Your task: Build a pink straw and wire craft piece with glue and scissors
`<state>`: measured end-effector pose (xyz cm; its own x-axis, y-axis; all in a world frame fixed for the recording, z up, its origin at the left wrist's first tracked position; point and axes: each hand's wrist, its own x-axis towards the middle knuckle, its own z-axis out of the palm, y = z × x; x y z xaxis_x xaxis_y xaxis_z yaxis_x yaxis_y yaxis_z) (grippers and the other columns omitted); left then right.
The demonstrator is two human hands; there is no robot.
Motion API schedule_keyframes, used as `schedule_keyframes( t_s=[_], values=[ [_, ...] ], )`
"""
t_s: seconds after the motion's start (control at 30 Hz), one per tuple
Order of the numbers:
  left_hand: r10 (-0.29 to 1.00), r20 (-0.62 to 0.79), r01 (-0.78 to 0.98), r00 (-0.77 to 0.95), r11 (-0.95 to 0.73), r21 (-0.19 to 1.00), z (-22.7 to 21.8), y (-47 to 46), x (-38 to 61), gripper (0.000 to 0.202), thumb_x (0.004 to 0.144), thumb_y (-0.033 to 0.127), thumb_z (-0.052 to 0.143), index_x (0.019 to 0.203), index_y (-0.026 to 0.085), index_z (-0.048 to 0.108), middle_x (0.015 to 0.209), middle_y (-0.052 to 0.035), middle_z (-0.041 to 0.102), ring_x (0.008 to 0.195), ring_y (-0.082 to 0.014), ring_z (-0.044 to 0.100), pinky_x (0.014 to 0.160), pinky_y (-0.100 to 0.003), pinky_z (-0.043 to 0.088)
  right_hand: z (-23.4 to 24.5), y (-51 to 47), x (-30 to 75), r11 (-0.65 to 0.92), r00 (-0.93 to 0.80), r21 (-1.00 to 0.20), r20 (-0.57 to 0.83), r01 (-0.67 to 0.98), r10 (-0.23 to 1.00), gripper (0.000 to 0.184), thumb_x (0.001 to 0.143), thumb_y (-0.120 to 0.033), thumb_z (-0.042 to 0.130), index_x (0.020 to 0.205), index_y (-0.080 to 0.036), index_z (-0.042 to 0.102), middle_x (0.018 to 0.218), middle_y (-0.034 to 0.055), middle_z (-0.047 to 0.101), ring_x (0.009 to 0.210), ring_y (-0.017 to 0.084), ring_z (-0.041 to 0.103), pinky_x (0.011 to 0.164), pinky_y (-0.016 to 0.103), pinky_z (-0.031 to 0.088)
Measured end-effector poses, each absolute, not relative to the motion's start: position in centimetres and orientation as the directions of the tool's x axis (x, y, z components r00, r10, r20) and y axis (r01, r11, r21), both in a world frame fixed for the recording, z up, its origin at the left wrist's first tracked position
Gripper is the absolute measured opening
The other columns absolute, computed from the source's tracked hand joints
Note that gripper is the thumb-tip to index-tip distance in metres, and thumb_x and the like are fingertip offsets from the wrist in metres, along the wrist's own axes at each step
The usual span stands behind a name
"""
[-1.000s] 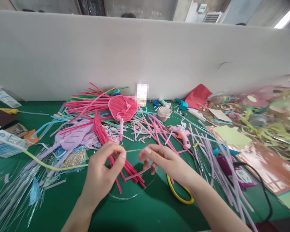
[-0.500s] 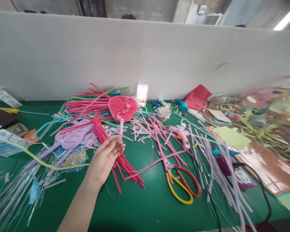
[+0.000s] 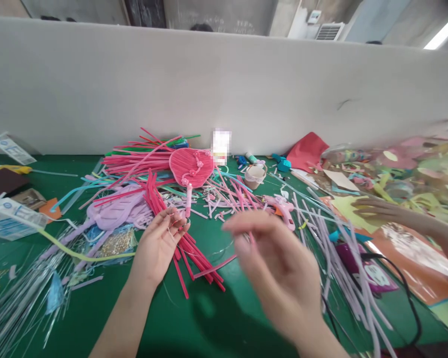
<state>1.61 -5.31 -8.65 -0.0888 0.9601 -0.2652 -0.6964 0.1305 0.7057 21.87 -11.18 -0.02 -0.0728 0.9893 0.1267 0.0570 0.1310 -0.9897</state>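
Observation:
My left hand [image 3: 160, 244] is palm up with curled fingers, its fingertips pinching a thin, pale thread that is hard to make out. Just above those fingers is the handle of a pink fan [image 3: 191, 168] made of fuzzy pipe cleaners and trimmed with small flowers. Dark pink pipe cleaners [image 3: 199, 259] lie in a bundle behind and beside this hand. My right hand [image 3: 283, 276], slightly blurred, hovers over the table with thumb and forefinger apart and nothing visible in it. It covers the scissors seen earlier.
A pink glue gun [image 3: 283, 209] and a paper cup [image 3: 254, 176] stand behind my right hand. Lilac pipe cleaners [image 3: 330, 258] and a purple pouch [image 3: 377, 276] lie to the right. Another person's hand [image 3: 383, 213] rests over yellow paper. At left are a lilac fan [image 3: 114, 211] and silvery stems [image 3: 26, 283].
My right hand has come into view from the lower right, over the scissors. My left hand stays nearly in place, its fingers slightly shifted. Another person's hand has appeared at right.

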Motion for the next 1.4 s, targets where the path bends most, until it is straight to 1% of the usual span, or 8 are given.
schedule_keyframes(
  t_s=[0.1,0.3,0.87,0.97,1.03,1.13,1.23,1.4],
  values=[
    [0.958,-0.268,-0.701,-0.100,0.123,0.703,-8.6,-5.3,1.7,0.010,0.087,0.012,0.061,0.091,0.013,0.070,0.078,-0.0016,0.066,0.075,-0.0128,0.067,0.080,-0.031,0.060,-3.9,-6.1,21.8,0.257,0.209,-0.913,0.331,0.316,0.920,0.029,0.091,-0.043,0.057,0.111,-0.024,0.064,0.119,0.0091,0.066,0.110,0.026,0.059,0.098,0.045,0.045],
    [0.958,-0.260,-0.739,-0.117,0.091,0.668,-8.7,-5.2,1.8,0.013,0.090,0.010,0.056,0.092,0.014,0.068,0.075,-0.0006,0.066,0.074,-0.0133,0.068,0.082,-0.034,0.060,-9.0,-3.6,22.7,-0.208,-0.049,-0.977,-0.206,-0.038,0.977,0.048,0.084,-0.061,0.058,0.107,-0.019,0.064,0.100,0.0096,0.074,0.087,0.021,0.070,0.077,0.034,0.054],
    [0.969,-0.198,-0.666,-0.151,0.048,0.744,-9.4,-5.0,1.8,0.009,0.086,0.016,0.062,0.094,0.018,0.062,0.077,-0.0014,0.070,0.079,-0.0155,0.070,0.089,-0.036,0.056,-9.4,-3.4,23.1,-0.252,-0.041,-0.899,-0.255,-0.359,0.966,0.035,0.071,-0.043,0.081,0.087,-0.016,0.066,0.086,0.0062,0.078,0.073,0.014,0.075,0.065,0.020,0.058],
    [0.956,-0.115,-0.422,-0.269,-0.010,0.906,-10.1,-5.2,1.9,0.018,0.090,0.027,0.059,0.107,0.021,0.056,0.101,-0.0077,0.069,0.100,-0.0213,0.067,0.099,-0.046,0.050,-9.3,-3.5,23.2,-0.238,-0.051,-0.898,-0.236,-0.369,0.970,0.034,0.072,-0.043,0.081,0.085,-0.017,0.065,0.088,0.0064,0.078,0.075,0.016,0.075,0.065,0.021,0.058],
    [0.875,0.152,-0.003,-0.459,-0.173,0.985,-10.2,-5.6,2.3,0.034,0.090,0.030,0.061,0.121,0.023,0.050,0.129,-0.0131,0.058,0.125,-0.0263,0.054,0.107,-0.050,0.041,-9.1,-3.6,23.1,-0.197,-0.053,-0.911,-0.191,-0.363,0.980,0.033,0.073,-0.044,0.080,0.085,-0.017,0.064,0.086,0.0055,0.078,0.073,0.016,0.075,0.063,0.021,0.058],
    [0.709,0.672,0.623,-0.214,-0.431,0.653,-9.7,-6.6,3.5,0.045,0.088,0.023,0.064,0.129,0.024,0.047,0.141,-0.0138,0.048,0.139,-0.0282,0.038,0.114,-0.049,0.031,-8.7,-4.0,22.6,-0.131,-0.052,-0.930,-0.120,-0.344,0.991,0.032,0.074,-0.044,0.079,0.085,-0.018,0.063,0.081,0.0044,0.078,0.071,0.016,0.075,0.060,0.021,0.058],
    [0.755,0.599,0.668,0.267,-0.593,0.450,-9.1,-7.6,5.0,0.034,0.093,0.022,0.056,0.126,0.024,0.051,0.116,-0.0091,0.065,0.115,-0.0239,0.060,0.100,-0.042,0.046,-8.2,-4.4,22.0,-0.108,-0.074,-0.931,-0.087,-0.350,0.993,0.031,0.074,-0.044,0.079,0.084,-0.019,0.063,0.081,0.0041,0.077,0.070,0.017,0.075,0.061,0.023,0.059],
    [0.848,0.495,0.665,0.190,-0.482,0.570,-8.7,-8.1,5.9,0.014,0.099,0.022,0.047,0.110,0.022,0.055,0.062,0.0066,0.059,0.052,-0.0104,0.060,0.053,-0.020,0.045,-7.6,-4.8,21.9,-0.085,-0.143,-0.921,-0.033,-0.380,0.989,0.026,0.082,-0.044,0.071,0.090,-0.020,0.070,0.088,0.0043,0.076,0.080,0.017,0.074,0.066,0.023,0.059]
  ],
)
